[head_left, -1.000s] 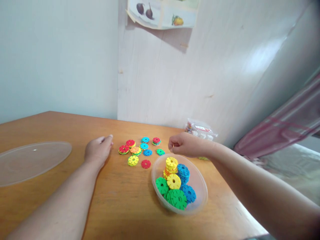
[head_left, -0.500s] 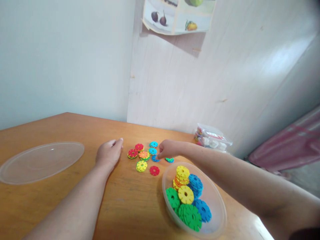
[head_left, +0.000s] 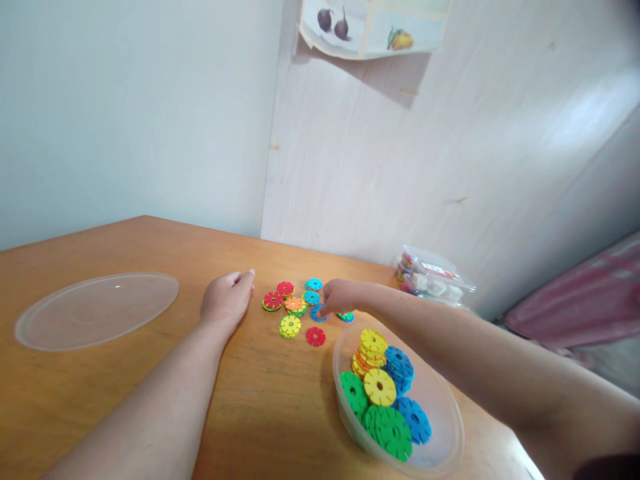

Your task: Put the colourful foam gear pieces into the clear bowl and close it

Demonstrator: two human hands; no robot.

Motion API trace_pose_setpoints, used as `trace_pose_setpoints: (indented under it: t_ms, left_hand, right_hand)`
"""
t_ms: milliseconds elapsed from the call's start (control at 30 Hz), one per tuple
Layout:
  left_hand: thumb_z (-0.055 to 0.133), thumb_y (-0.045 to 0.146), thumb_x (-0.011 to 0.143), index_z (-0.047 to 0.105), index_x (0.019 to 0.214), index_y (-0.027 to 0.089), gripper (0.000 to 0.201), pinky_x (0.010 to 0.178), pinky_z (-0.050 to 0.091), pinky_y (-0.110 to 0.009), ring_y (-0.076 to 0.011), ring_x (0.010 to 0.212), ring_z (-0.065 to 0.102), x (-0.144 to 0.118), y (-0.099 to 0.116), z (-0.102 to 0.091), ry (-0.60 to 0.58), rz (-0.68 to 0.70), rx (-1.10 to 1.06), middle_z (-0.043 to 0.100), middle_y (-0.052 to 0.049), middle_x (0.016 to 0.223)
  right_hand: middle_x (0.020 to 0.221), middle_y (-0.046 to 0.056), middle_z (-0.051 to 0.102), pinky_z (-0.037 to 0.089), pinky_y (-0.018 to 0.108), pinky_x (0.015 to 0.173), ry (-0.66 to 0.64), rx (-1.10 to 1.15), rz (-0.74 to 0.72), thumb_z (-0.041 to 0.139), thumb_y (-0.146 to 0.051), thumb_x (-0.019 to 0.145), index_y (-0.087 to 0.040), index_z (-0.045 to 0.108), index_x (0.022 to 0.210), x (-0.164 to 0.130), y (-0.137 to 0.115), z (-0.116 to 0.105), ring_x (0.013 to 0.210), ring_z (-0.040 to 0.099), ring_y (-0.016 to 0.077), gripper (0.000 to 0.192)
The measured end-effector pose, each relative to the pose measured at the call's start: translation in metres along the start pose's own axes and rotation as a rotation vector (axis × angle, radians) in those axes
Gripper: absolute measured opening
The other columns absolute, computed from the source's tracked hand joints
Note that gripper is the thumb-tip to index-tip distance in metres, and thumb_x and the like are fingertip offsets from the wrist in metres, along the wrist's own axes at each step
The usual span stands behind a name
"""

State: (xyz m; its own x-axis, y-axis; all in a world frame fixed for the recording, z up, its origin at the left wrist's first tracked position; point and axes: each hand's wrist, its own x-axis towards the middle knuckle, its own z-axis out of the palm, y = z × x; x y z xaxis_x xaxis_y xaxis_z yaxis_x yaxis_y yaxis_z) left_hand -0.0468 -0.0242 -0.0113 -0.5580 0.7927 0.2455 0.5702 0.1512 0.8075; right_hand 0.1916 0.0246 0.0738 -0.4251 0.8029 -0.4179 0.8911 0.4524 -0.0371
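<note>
On the table (head_left: 260,400), nine disc tops show between the hands: three red (head_left: 315,336), one orange (head_left: 294,304), one yellow (head_left: 290,326), two light blue (head_left: 313,285), one darker blue (head_left: 317,313) and one green (head_left: 346,317); several cap piles. The person's right hand (head_left: 341,297) reaches down to the darker blue disc, fingers together; whether they pinch it cannot be told. The left hand (head_left: 227,300) rests left of the discs, loosely curled, its grip hidden. One clear bowl (head_left: 453,413) near the table's right edge holds yellow, orange, blue and green discs, too overlapped to count. One clear lid (head_left: 95,312) lies toward the left edge. By the back right corner, clear packaging (head_left: 437,277) bears one white-and-red label, its writing too small to read.
</note>
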Motion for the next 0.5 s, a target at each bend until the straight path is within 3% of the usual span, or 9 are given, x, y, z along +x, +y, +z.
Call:
trace_pose_setpoints:
  t_ms: [167,333,400,500]
  left_hand:
    - [0.046,0.062,0.08,0.066,0.069,0.021,0.047,0.051,0.033,-0.029,-0.0207,0.058,0.058,0.0,0.0,0.002,0.009,-0.003,-0.025,0.065,-0.004,0.061]
    - [0.05,0.06,0.079,0.068,0.07,0.02,0.044,0.051,0.033,-0.029,-0.0192,0.056,0.056,0.0,0.0,0.004,0.053,-0.012,-0.046,0.063,-0.001,0.058]
    - [0.051,0.06,0.078,0.068,0.07,0.02,0.044,0.05,0.033,-0.029,-0.0189,0.055,0.056,0.0,0.0,0.004,0.054,-0.023,-0.063,0.062,-0.001,0.058]
    - [0.053,0.058,0.077,0.068,0.071,0.019,0.043,0.051,0.035,-0.03,-0.0189,0.056,0.057,-0.001,0.002,0.005,0.053,-0.031,-0.104,0.065,-0.002,0.062]
  right_hand:
    - [0.062,-0.002,0.059,0.037,0.021,0.05,0.087,0.3,-0.02,0.066,-0.031,0.079,-0.017,0.058,0.073,-0.02,0.022,-0.002,0.053,0.051,0.0093,0.017]
    - [0.066,-0.001,0.059,0.037,0.021,0.05,0.192,0.538,-0.132,0.064,-0.033,0.083,-0.017,0.057,0.08,-0.083,0.055,-0.015,0.055,0.051,0.0087,0.018]
    - [0.067,-0.002,0.057,0.038,0.021,0.051,0.15,0.556,-0.165,0.063,-0.036,0.086,-0.017,0.059,0.082,-0.116,0.065,-0.019,0.056,0.049,0.0083,0.02]
    - [0.068,-0.002,0.056,0.038,0.021,0.054,-0.045,0.476,-0.181,0.061,-0.038,0.088,-0.017,0.062,0.083,-0.156,0.076,-0.017,0.06,0.048,0.009,0.021]
